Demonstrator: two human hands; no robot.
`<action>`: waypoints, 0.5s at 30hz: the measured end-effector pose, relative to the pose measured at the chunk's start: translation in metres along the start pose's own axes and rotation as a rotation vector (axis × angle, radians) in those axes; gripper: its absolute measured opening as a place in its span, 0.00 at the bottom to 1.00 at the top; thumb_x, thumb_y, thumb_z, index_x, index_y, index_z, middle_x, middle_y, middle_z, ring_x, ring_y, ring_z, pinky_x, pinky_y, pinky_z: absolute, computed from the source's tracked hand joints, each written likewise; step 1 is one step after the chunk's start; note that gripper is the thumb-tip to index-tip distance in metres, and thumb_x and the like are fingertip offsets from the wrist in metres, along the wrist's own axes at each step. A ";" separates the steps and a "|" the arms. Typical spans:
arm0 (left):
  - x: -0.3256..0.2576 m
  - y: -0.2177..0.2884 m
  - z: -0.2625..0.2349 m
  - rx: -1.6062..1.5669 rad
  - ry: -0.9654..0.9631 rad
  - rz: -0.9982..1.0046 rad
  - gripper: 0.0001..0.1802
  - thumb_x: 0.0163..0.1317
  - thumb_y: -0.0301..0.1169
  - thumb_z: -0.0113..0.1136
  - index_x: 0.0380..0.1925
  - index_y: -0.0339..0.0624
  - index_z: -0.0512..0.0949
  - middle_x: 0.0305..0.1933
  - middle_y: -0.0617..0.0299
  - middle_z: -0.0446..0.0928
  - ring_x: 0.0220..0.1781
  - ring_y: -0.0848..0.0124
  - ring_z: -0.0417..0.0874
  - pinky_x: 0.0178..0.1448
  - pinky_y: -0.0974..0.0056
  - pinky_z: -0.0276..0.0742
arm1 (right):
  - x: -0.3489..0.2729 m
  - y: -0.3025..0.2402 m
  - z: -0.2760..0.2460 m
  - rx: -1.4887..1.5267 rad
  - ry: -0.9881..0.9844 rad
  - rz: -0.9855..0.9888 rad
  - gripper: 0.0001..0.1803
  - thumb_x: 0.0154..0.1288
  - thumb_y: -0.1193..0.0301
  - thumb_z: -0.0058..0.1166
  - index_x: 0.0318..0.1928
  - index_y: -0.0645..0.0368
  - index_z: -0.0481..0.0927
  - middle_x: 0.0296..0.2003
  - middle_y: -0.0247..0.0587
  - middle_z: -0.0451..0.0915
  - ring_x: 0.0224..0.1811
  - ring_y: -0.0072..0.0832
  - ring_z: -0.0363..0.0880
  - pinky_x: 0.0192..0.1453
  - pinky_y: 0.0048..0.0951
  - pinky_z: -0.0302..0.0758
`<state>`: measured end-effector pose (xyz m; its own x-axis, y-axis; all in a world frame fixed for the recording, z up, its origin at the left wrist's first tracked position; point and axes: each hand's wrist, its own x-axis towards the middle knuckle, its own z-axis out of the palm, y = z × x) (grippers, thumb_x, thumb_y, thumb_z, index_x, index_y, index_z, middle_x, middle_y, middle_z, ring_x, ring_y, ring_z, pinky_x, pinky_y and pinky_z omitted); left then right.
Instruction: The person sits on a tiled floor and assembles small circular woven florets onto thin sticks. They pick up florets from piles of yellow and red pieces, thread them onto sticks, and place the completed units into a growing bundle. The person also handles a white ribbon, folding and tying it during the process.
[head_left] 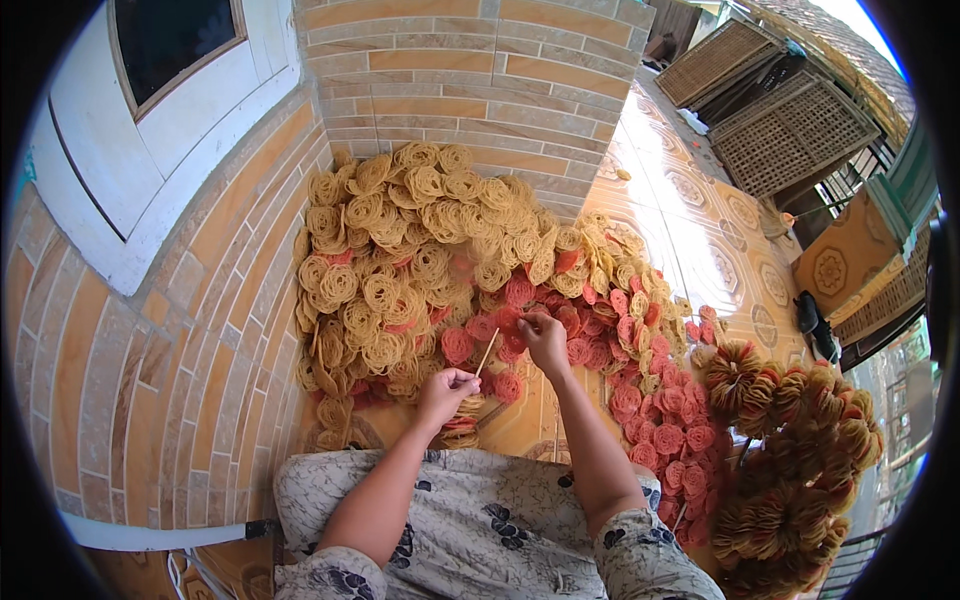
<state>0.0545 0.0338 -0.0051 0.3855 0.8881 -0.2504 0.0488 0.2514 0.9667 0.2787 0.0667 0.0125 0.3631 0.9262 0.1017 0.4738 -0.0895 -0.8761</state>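
Note:
My left hand [446, 394] pinches a thin pale stick [488, 350] that slants up and to the right. Beneath that hand, a small stack of yellow and red lacy discs [460, 432] shows in part; whether the stick runs through it is hidden. Close to the stick's upper end, my right hand [546, 342] is closed on the edge of a red lacy disc [510, 322]. Around both hands spreads a big heap of yellow lacy discs [385, 290], with many red lacy discs [665, 435] mixed in and trailing off to the right.
Thick bundles of stacked discs [790, 470] lie at the right. A tiled wall [450, 60] backs the heap, and a white door [120, 180] is at the left. Woven racks [795, 135] lean at the far right, with dark footwear [815, 325] nearer on the tiled floor [720, 240].

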 end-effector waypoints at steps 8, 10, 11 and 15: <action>-0.002 0.005 0.000 -0.035 0.009 -0.033 0.08 0.62 0.26 0.62 0.38 0.32 0.79 0.35 0.59 0.83 0.37 0.76 0.83 0.44 0.72 0.77 | -0.002 -0.011 -0.004 0.198 -0.118 0.031 0.10 0.66 0.70 0.58 0.39 0.68 0.80 0.25 0.26 0.77 0.26 0.12 0.68 0.29 0.19 0.65; -0.003 0.007 0.001 -0.039 0.007 -0.025 0.08 0.63 0.26 0.62 0.38 0.32 0.79 0.36 0.58 0.83 0.37 0.75 0.83 0.44 0.72 0.77 | -0.004 -0.015 -0.006 0.175 -0.123 -0.017 0.10 0.65 0.71 0.59 0.39 0.68 0.81 0.25 0.27 0.78 0.27 0.13 0.70 0.31 0.19 0.67; -0.003 0.008 0.001 -0.038 0.013 -0.043 0.08 0.63 0.26 0.62 0.38 0.32 0.79 0.36 0.58 0.83 0.37 0.75 0.83 0.44 0.72 0.77 | -0.005 -0.018 -0.007 0.176 -0.139 -0.020 0.10 0.65 0.71 0.60 0.39 0.68 0.81 0.26 0.28 0.78 0.27 0.14 0.71 0.31 0.20 0.68; -0.006 0.014 0.001 -0.046 0.010 -0.080 0.09 0.64 0.26 0.61 0.39 0.31 0.79 0.37 0.60 0.82 0.39 0.75 0.82 0.46 0.71 0.76 | -0.011 -0.035 -0.012 0.061 -0.121 -0.086 0.12 0.63 0.70 0.60 0.42 0.67 0.81 0.28 0.39 0.83 0.29 0.19 0.77 0.33 0.25 0.73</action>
<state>0.0536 0.0316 0.0101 0.3728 0.8682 -0.3276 0.0369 0.3389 0.9401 0.2677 0.0549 0.0473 0.2220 0.9672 0.1237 0.4479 0.0115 -0.8940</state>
